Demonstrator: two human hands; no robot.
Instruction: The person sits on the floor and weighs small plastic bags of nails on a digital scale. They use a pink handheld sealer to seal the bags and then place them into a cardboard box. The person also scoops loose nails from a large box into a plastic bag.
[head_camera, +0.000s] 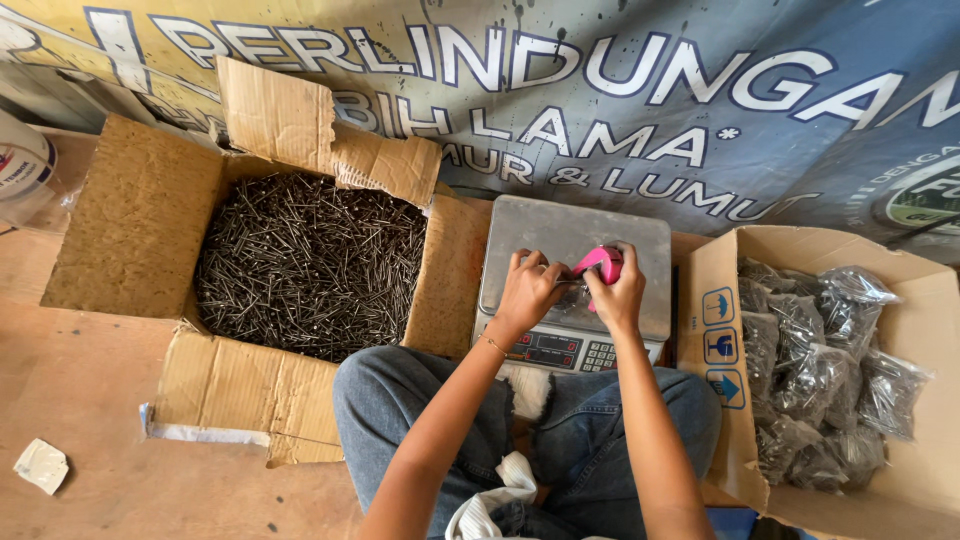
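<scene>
Hands first: the right hand is wrapped tight around a pink stapler, fingers curled over its top. The left hand sits just beside it, fingertips pinched together on something small and clear between the two hands — probably the neck of a little plastic bag, but it's too small to say for sure. Both hands hover over the steel plate of a digital scale, and the stapler's right above that plate too.

Directly under the wrists is the scale's display and keypad, then the person's knees in blue jeans, with a bit of white cloth down in the lap.

Off to the left of the left hand there's a big open cardboard box heaped with loose dark nails. Right of the right hand, another cardboard box holds a pile of small clear bags of nails. Behind the scale hangs a printed banner. Far left, well apart from everything, a scrap of white paper lies on the wooden floor.
</scene>
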